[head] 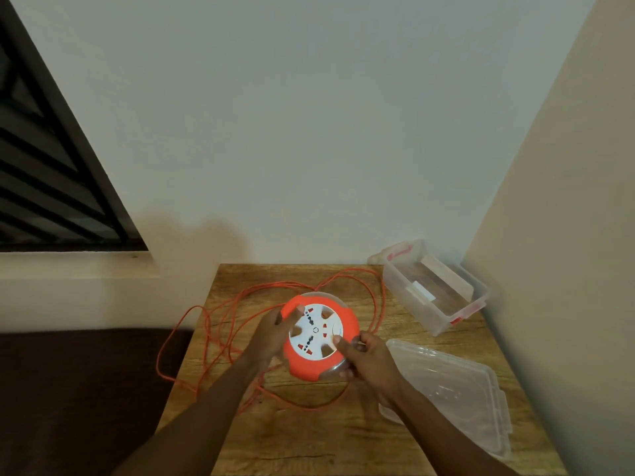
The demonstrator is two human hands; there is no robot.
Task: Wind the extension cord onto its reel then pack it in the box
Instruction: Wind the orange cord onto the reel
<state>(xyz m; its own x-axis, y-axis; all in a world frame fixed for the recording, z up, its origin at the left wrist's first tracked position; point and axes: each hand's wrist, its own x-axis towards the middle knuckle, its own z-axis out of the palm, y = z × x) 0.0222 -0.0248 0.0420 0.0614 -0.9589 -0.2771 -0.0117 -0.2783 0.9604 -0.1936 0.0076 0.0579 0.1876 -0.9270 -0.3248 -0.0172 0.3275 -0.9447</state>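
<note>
Both hands are gripping the reel (318,334) over the wooden table (309,438): the left hand (271,333) curling round its left rim, the right hand (366,360) clasping the lower right edge, thumb pressing the white face. Orange cord (206,324) is lying loose in crossing loops, some hanging off the table's left edge. Those overlaps are likely to knot or snag during winding, dragging against the open box (434,286)

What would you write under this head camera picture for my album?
Both hands hold the orange reel above loose cord on the table.
</note>
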